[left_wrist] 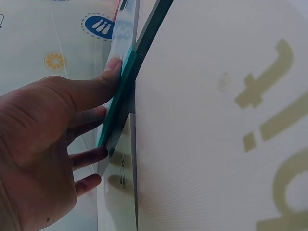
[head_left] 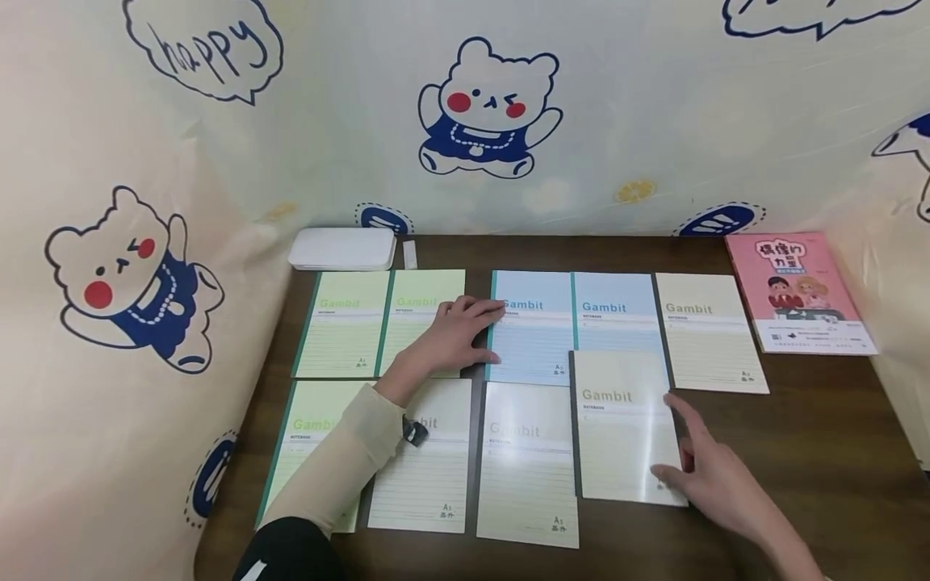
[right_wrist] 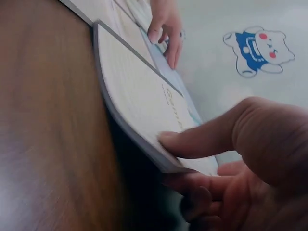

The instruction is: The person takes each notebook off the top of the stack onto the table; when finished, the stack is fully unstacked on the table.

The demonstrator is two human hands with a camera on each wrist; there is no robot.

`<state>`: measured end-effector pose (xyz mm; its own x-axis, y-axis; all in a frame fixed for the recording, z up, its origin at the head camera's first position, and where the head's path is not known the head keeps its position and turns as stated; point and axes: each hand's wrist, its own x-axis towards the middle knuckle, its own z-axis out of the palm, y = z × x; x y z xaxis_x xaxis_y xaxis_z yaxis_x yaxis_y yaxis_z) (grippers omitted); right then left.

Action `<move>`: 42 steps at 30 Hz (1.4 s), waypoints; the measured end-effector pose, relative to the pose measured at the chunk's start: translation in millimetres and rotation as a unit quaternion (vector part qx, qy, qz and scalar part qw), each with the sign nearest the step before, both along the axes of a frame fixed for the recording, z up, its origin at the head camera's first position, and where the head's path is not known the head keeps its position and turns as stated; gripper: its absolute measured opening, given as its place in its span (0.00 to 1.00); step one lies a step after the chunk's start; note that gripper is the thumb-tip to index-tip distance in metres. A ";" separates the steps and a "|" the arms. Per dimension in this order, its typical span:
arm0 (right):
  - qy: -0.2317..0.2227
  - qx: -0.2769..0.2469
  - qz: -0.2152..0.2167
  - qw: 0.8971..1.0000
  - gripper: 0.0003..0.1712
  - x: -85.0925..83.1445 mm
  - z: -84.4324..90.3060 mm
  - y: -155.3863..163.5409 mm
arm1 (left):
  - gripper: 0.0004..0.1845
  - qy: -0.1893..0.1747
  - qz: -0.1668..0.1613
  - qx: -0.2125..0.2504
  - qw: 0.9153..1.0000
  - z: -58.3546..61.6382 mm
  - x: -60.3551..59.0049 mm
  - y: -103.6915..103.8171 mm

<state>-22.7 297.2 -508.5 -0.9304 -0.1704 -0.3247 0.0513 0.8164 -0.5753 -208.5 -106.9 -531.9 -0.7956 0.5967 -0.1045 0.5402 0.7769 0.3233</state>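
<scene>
On the dark wooden tabletop (head_left: pixel 821 452) a spread of thin notebooks lies in two loose rows. The left hand (head_left: pixel 454 332) reaches across a green notebook (head_left: pixel 421 319) in the back row, and its fingertips press against the left edge of a blue notebook (head_left: pixel 534 327); the fingers are stretched out almost straight, grasping nothing, and the left wrist view shows them set along that teal spine edge (left_wrist: pixel 118 108). The right hand (head_left: pixel 715 472) is at the right edge of a cream notebook (head_left: pixel 625 428) in the front row, which overlaps the lower edge of a second blue notebook (head_left: pixel 617 311). The right wrist view shows the thumb (right_wrist: pixel 202 139) lying on top of the cover at its near corner (right_wrist: pixel 168 163) with the other fingers curled beneath, so the hand pinches that edge and the corner stands a little off the tabletop. Left of the cream notebook lie three more in the front row, partly under the sleeve of the left arm (head_left: pixel 341 464). At the back stand a white flat box (head_left: pixel 341 248) and, far right, a pink book (head_left: pixel 795 290). A cloth printed with bears (head_left: pixel 487 109) hangs behind.
</scene>
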 end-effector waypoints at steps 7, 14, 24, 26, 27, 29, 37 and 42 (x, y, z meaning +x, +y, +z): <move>-0.094 -0.008 0.021 0.995 0.64 24.5 7.7 15.5 | 0.46 -0.008 0.001 0.004 1.000 2.3 -0.3 -0.1; -0.138 -0.023 0.046 0.989 0.66 30.6 6.9 10.5 | 0.45 -0.009 0.001 0.008 1.000 2.5 0.3 -0.9; -0.037 0.039 0.054 0.997 0.42 8.6 15.0 3.6 | 0.47 0.000 0.030 -0.012 0.999 0.9 2.4 -1.1; 0.034 0.033 0.052 0.997 0.32 -2.6 14.5 1.9 | 0.49 0.001 0.041 -0.017 0.999 1.0 3.0 -0.8; 0.067 0.028 0.050 0.996 0.27 -8.7 13.5 -0.3 | 0.49 0.001 0.044 -0.018 0.999 0.8 3.2 -0.7; 0.121 0.018 0.048 0.991 0.17 -22.9 9.7 -7.7 | 0.50 0.002 0.048 -0.019 0.999 0.4 3.6 -1.6; 0.177 0.037 0.070 0.981 0.23 -98.7 -9.6 -59.6 | 0.50 0.012 0.041 -0.009 0.999 -1.6 3.2 -7.9; 0.181 0.085 0.115 0.973 0.28 -128.2 -16.9 -90.5 | 0.49 0.009 0.036 -0.015 0.999 -0.5 6.0 -6.7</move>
